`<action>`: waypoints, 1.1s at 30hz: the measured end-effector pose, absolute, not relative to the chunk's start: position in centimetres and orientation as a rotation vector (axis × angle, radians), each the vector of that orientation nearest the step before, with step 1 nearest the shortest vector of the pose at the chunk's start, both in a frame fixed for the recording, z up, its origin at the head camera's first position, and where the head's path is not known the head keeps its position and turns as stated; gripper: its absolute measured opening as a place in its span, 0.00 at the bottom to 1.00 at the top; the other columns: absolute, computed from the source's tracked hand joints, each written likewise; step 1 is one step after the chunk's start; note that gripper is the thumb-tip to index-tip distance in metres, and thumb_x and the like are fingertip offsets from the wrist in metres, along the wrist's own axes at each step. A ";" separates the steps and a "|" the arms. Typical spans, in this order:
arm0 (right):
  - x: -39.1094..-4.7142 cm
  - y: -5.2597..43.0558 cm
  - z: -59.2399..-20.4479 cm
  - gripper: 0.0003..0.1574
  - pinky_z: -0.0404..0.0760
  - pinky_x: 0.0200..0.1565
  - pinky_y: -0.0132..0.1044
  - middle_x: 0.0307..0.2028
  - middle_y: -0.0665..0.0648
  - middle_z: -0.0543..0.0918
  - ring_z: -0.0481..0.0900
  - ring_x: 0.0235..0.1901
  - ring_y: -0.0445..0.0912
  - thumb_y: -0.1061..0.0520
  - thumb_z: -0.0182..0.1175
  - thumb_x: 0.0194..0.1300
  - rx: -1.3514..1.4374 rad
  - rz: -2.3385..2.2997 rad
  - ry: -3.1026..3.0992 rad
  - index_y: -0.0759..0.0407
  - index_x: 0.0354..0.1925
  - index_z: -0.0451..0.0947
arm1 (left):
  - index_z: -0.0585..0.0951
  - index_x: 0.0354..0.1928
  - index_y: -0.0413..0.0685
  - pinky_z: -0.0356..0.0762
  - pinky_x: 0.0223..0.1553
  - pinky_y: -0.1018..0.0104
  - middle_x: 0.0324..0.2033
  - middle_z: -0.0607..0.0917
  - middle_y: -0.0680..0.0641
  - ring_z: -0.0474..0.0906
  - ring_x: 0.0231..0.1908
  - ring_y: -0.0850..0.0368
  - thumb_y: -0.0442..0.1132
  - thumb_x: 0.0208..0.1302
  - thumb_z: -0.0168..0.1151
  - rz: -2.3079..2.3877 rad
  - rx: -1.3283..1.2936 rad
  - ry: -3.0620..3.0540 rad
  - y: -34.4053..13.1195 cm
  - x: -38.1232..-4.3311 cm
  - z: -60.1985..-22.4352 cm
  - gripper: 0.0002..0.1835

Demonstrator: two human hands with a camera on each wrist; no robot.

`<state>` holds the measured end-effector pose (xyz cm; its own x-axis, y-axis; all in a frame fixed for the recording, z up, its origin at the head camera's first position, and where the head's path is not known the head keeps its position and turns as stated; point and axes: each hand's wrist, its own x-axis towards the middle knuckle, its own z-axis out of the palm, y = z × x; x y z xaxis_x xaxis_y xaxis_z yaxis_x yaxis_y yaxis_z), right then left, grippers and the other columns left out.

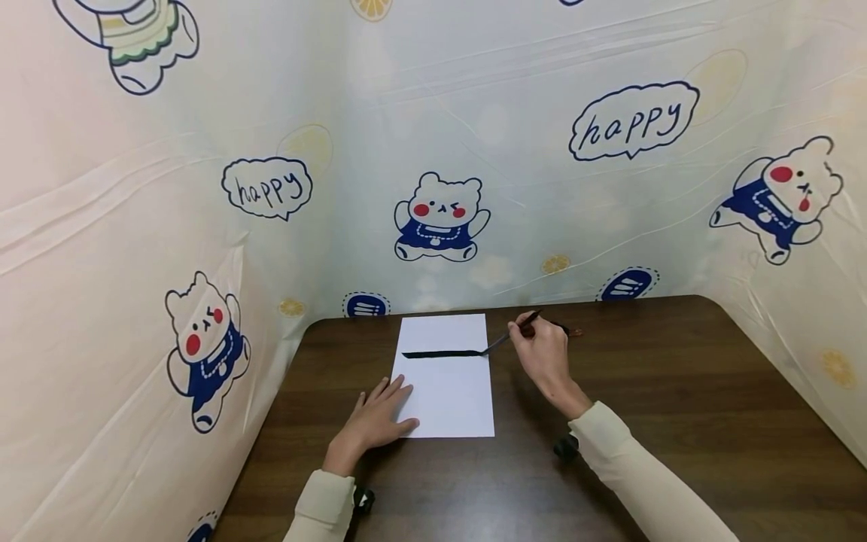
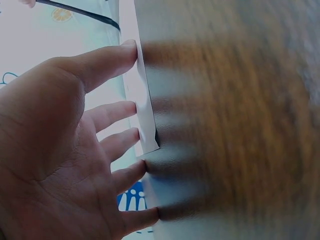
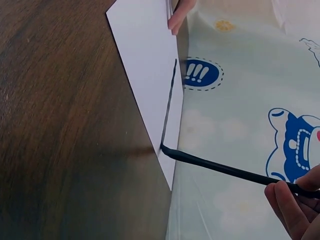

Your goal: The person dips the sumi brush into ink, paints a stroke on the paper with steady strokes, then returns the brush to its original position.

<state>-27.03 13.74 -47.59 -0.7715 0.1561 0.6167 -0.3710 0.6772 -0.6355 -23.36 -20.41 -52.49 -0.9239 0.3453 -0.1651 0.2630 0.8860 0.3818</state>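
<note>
A white sheet of paper (image 1: pixel 443 403) lies on the dark wooden table, with one straight black stroke (image 1: pixel 440 354) across its upper half. My right hand (image 1: pixel 545 350) pinches a dark paintbrush (image 3: pixel 220 166) between thumb and fingers, to the right of the sheet. The brush slants down to the left, and its tip meets the stroke's right end near the paper's right edge. With fingers spread, my left hand (image 1: pixel 375 418) rests at the sheet's lower left. In the left wrist view its thumb and some fingertips (image 2: pixel 129 107) touch the paper; the others reach past its corner onto the table.
Just behind the right hand is a small dark and reddish object (image 1: pixel 576 332), partly hidden, its kind unclear. The wooden table (image 1: pixel 677 421) extends to both sides. A printed cloth (image 1: pixel 521 226) with bears and lettering encloses its back and sides.
</note>
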 end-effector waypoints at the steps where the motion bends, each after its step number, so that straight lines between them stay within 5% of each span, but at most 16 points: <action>1: -27.0 13.7 -47.5 0.05 0.88 0.36 0.52 0.31 0.60 0.91 0.90 0.29 0.52 0.60 0.72 0.70 0.167 1.031 -2.229 0.61 0.37 0.87 | 0.67 0.81 0.53 0.44 0.77 0.21 0.85 0.58 0.46 0.49 0.85 0.37 0.59 0.72 0.67 0.525 0.462 2.826 -20.4 -23.4 -52.5 0.42; 33: -25.1 16.3 -43.3 0.07 0.89 0.35 0.52 0.33 0.62 0.92 0.91 0.30 0.53 0.58 0.72 0.70 0.236 0.934 -2.144 0.63 0.38 0.88 | 0.67 0.82 0.54 0.43 0.77 0.21 0.85 0.58 0.46 0.48 0.85 0.37 0.59 0.72 0.66 0.501 0.452 2.824 -20.4 -23.4 -52.5 0.41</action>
<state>-25.12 16.35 -43.32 -0.6859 0.1264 0.7166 -0.4385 0.7141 -0.5457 -23.44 -20.43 -52.49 -0.9241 0.3394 -0.1760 0.2581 0.8934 0.3677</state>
